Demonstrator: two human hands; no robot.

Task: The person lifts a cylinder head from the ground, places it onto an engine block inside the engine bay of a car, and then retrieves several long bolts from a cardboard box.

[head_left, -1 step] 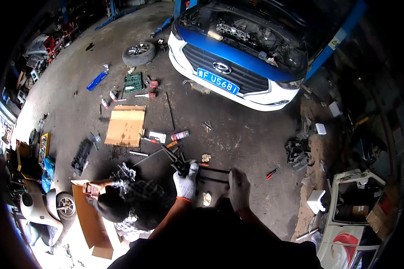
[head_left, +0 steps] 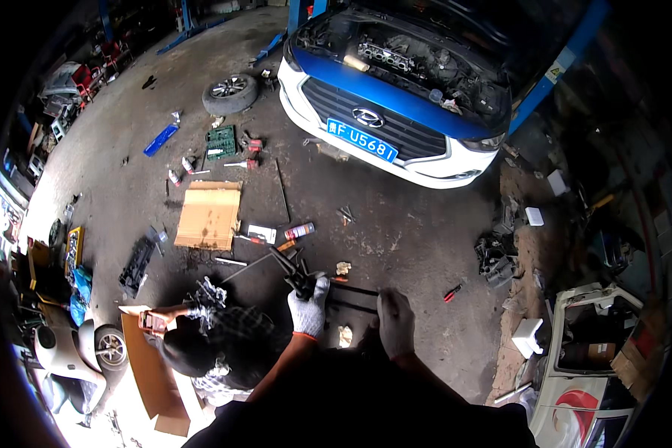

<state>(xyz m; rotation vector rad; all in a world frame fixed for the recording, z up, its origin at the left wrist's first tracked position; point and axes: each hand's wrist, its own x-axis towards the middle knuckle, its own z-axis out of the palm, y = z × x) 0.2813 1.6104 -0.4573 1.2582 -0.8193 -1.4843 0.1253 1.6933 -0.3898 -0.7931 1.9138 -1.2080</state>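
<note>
My left hand [head_left: 308, 308], in a pale glove with an orange cuff, is closed around a bunch of dark, elongated parts [head_left: 297, 281] that jut up past the fingers. Their exact kind is hard to make out. My gloved right hand [head_left: 396, 322] is closed at the right end of two dark, parallel strands [head_left: 355, 290], apparently one loop. Those strands stretch across toward my left hand; whether they are belt or chain I cannot tell. Close by on my left, a person [head_left: 231, 336] in a checked top holds a phone [head_left: 153, 321].
Ahead stands a blue-and-white car [head_left: 396, 123] with its engine bay exposed. A loose wheel [head_left: 230, 93], flattened cardboard [head_left: 209, 215], a green tool case [head_left: 221, 142] and a spray can [head_left: 299, 231] lie on the floor. Red-handled pliers [head_left: 452, 292] are to the right, an open carton [head_left: 151, 373] at lower left.
My right hand has shifted slightly down and left, the strands with it. My left hand keeps its hold on the dark parts.
</note>
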